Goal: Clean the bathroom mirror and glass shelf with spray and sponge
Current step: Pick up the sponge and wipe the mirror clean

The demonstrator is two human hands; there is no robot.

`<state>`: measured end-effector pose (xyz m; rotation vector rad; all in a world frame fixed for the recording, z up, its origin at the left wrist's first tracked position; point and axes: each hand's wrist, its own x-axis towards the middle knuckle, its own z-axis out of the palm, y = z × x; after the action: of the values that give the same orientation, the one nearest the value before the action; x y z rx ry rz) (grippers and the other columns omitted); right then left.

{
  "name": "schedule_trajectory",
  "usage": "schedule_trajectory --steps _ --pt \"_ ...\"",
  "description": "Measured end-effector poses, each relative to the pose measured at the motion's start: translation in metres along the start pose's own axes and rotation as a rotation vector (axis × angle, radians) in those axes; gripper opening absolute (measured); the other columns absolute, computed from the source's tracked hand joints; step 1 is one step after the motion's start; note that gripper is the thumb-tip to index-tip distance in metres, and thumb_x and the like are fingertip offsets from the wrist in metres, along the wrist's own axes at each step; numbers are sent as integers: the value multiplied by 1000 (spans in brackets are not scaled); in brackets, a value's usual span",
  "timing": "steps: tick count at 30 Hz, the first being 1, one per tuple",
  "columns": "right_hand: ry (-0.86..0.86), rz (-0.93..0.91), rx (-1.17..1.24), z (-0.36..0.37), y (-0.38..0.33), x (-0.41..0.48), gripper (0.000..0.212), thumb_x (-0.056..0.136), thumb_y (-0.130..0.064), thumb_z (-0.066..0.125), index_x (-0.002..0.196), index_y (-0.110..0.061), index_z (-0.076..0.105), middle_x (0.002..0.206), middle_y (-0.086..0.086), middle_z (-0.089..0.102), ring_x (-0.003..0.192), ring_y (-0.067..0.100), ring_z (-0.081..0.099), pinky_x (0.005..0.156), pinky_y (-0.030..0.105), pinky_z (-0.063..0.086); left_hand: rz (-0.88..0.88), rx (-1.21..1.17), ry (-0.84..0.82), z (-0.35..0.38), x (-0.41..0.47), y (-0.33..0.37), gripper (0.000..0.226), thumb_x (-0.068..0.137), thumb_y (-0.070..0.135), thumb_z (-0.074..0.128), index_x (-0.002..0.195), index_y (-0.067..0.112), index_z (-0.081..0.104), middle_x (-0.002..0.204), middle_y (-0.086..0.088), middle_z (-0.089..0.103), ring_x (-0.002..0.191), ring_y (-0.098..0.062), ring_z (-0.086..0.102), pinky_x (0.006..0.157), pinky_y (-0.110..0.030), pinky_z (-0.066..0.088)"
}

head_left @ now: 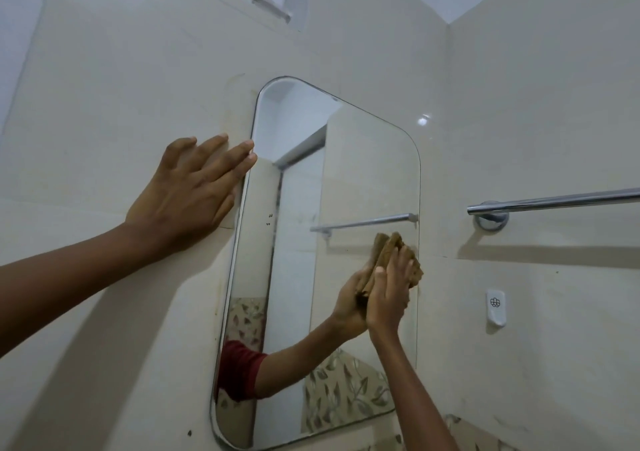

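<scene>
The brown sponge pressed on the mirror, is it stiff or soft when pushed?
Probably soft: the sponge looks crumpled and folded under the right hand. Likely light, since the fingers alone hold it against the mirror.

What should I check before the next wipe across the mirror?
1. Sponge gripped in right hand: ok.
2. Sponge flat against mirror: ok; it meets its own reflection near the right edge.
3. Left hand bracing: ok; the palm lies on the wall, fingertips at the mirror's left edge.
4. Dirt left on the glass: not ok; dark specks and smudges show left of centre.
5. Towel rail clear of the stroke: ok; it sits to the right of the mirror.
6. Spray on the glass: cannot tell.
</scene>
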<state>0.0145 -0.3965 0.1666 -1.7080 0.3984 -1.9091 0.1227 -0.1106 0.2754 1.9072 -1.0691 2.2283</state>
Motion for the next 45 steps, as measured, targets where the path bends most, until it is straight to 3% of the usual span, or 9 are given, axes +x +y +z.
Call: schedule_trajectory --steps 6,12,16,20,24,27,33,38,45 --pt "-63 -139 90 33 -65 -25 51 91 -33 24 138 -31 5 151 -12 1 145 12 -5 120 40 0 5 -7 -16 -2 0 -1 49 93 24 26 140 12 34 148 -6 37 131 -33 38 102 -47 23" --pt "-216 -365 69 62 -138 -51 58 91 -36 15 147 -20 12 153 -11 -5 144 10 -14 118 30 -12 5 -67 -12 -6 1 -3 52 89 20 25 139 13 37 147 -5 40 131 -32 39 102 -45 23" --pt "-240 -529 12 78 -150 -74 54 94 -26 23 145 -21 10 154 -9 1 146 15 -9 117 36 -7 2 -139 2 -7 2 -3 51 88 20 26 138 14 40 146 -4 41 132 -31 38 102 -43 24" --pt "-166 -574 -69 80 -128 -107 52 95 -19 32 146 -19 19 156 -1 15 146 20 1 118 38 1 19 -146 7 -6 1 -4 55 84 16 27 137 14 41 144 -4 43 131 -32 38 102 -44 24" --pt "-105 -531 -106 65 -93 -120 51 94 -19 35 145 -19 25 155 0 23 146 19 9 118 38 10 24 -124 21 -5 1 -4 53 87 14 24 137 13 41 145 -4 42 131 -33 40 101 -45 26" --pt "-42 -389 -61 51 -67 -103 49 95 -22 31 144 -18 28 154 -4 24 146 16 10 117 39 13 25 -109 35 -2 1 -3 52 88 12 25 138 13 40 145 -4 42 130 -33 41 101 -46 27" --pt "99 -158 -123 16 -6 -26 51 93 -29 23 143 -21 18 154 2 23 145 21 12 114 53 25 31 -85 60 2 0 -3 50 89 11 26 137 13 40 145 -4 42 129 -33 42 101 -46 26" --pt "119 -88 -216 -11 19 17 57 88 -23 29 143 -11 30 153 11 29 143 30 19 117 50 17 30 -94 77 3 0 -2 50 89 11 26 137 13 41 145 -5 43 130 -32 41 101 -46 26" --pt "178 106 -114 -16 53 -5 59 86 -29 28 142 -13 34 151 10 32 138 27 30 113 47 27 34 -90 90 2 0 -3 50 88 9 30 136 12 41 144 -5 43 129 -32 41 101 -45 26"
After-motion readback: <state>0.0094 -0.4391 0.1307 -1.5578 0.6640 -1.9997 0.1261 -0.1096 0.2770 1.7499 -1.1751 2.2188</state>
